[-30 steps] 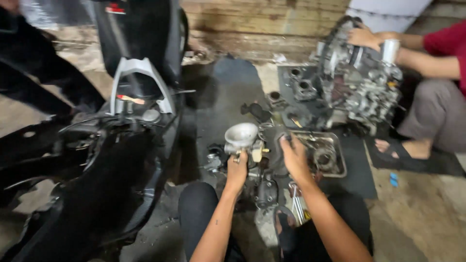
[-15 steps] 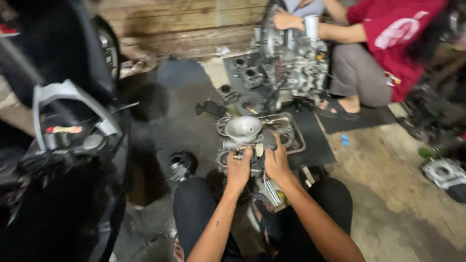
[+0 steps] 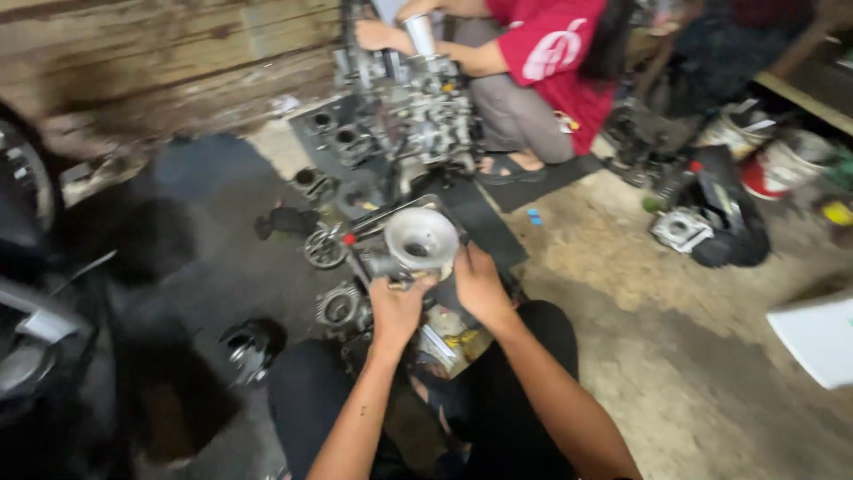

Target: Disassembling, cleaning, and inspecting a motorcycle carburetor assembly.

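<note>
Far left of frame: dark scooter bodywork (image 3: 53,356), blurred, with part of a wheel (image 3: 22,191) at the upper left edge. Lower left of centre: a small round black-and-metal part (image 3: 251,347) lies on the dark floor mat (image 3: 204,204). Right of it, two round toothed metal parts, one (image 3: 324,249) above the other (image 3: 339,307), lie on the mat. Centre: left hand (image 3: 397,311) is closed around the lower left side of the carburettor (image 3: 416,244), thumb over its top edge. The carburettor is a silver metal body with a wide round mouth facing up toward the camera, held just above the person's lap in black trousers. Right hand (image 3: 478,286) is closed on its right side, fingers curled round the body; both hands touch it, near each other. Just below the hands some small metal parts (image 3: 444,342) lie between the knees; details too blurred to tell. Upper centre: a large engine block (image 3: 404,116) stands on the mat. Upper right of centre: another person in a red shirt (image 3: 551,53) crouches with both hands on top of the engine. Right: a metal cylinder part (image 3: 680,229) beside a black cover (image 3: 729,222) on the concrete floor (image 3: 693,356); buckets (image 3: 782,164) behind it. Lower right edge: a white sheet (image 3: 822,338).
</note>
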